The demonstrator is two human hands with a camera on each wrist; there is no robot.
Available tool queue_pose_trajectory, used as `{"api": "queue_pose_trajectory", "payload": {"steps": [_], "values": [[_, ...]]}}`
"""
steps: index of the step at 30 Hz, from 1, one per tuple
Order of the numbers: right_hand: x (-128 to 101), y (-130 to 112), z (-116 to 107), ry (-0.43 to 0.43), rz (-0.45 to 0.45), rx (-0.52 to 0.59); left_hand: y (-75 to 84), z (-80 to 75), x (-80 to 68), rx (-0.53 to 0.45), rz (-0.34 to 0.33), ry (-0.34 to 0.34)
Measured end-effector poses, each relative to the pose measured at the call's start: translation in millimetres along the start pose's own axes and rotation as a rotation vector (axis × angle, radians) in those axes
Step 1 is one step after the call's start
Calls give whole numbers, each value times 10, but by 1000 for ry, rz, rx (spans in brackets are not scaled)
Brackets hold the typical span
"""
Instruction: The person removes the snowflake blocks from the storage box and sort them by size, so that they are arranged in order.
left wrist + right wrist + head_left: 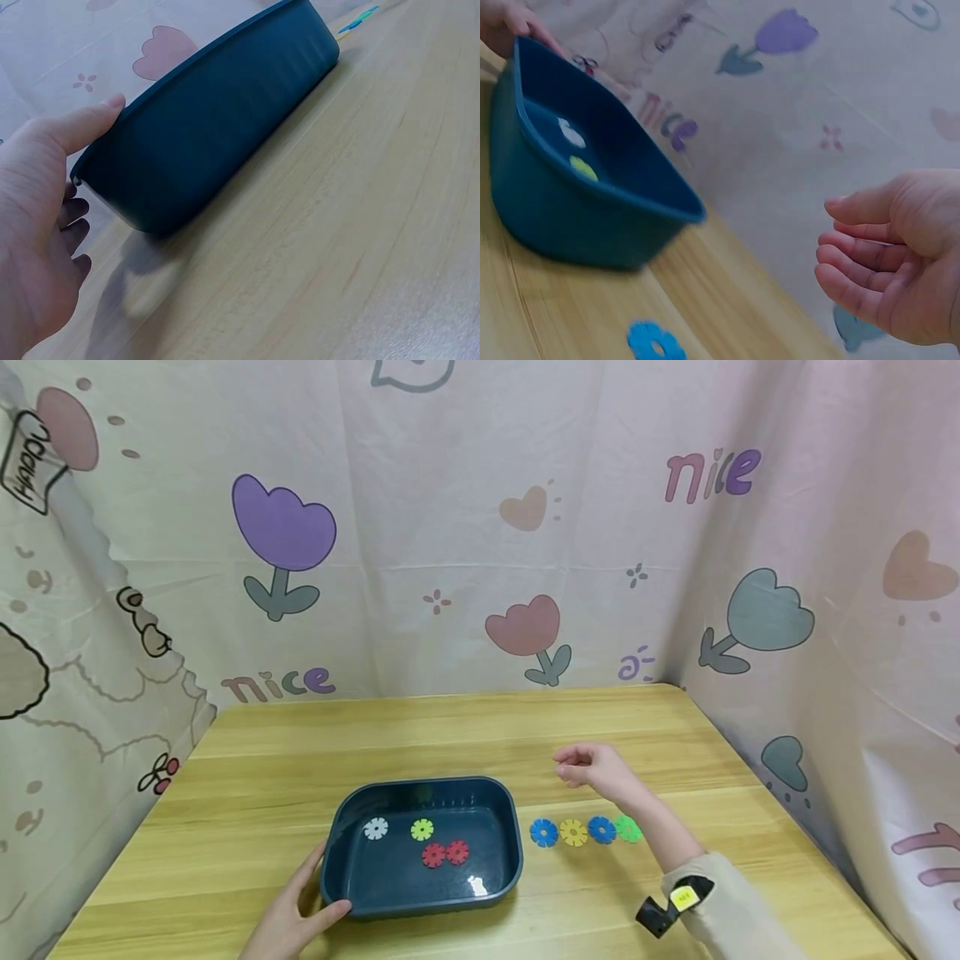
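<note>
Here left hand grips the tub corner; right hand (loosely curled) holds nothing.

Eight snowflake discs, seemingly; one tray.
</note>
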State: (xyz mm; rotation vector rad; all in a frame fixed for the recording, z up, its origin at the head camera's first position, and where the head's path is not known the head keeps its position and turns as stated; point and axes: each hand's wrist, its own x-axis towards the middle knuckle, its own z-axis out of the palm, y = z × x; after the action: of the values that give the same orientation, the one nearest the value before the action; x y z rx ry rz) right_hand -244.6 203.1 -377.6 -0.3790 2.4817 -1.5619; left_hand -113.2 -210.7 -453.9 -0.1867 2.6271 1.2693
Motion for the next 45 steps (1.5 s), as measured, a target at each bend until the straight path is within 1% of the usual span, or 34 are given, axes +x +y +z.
{"api": "queue_pose_trajectory", "payload": {"steps": [3, 6, 13, 19, 23, 27, 32, 36, 40, 45], "values": [[45, -94, 143, -47, -41, 10, -1, -5, -5, 0, 15, 4], [88, -157, 301, -92, -63, 24, -1, -4, -9, 1, 21, 5], [175, -252, 683, -174, -81, 51, -3, 0, -16, -3, 18, 5], [213, -283, 978, -268, -141, -48, -9, 4, -25, -5, 34, 16], [250, -249, 1158, -310, -127, -84, -11, 6, -31, 1, 36, 22], [265, -223, 1298, -324, -91, -102, -12, 7, -28, 2, 26, 19], [244, -207, 1403, -314, -44, -161, -15, 3, -29, 2, 33, 23], [226, -190, 1467, -325, -14, -262, -13, 3, -17, 11, 25, 19], [217, -160, 1517, -328, -29, -377, -14, 8, -2, 22, 7, 12], [219, -114, 1561, -315, -59, -454, -13, 8, -3, 9, 1, 6]]}}
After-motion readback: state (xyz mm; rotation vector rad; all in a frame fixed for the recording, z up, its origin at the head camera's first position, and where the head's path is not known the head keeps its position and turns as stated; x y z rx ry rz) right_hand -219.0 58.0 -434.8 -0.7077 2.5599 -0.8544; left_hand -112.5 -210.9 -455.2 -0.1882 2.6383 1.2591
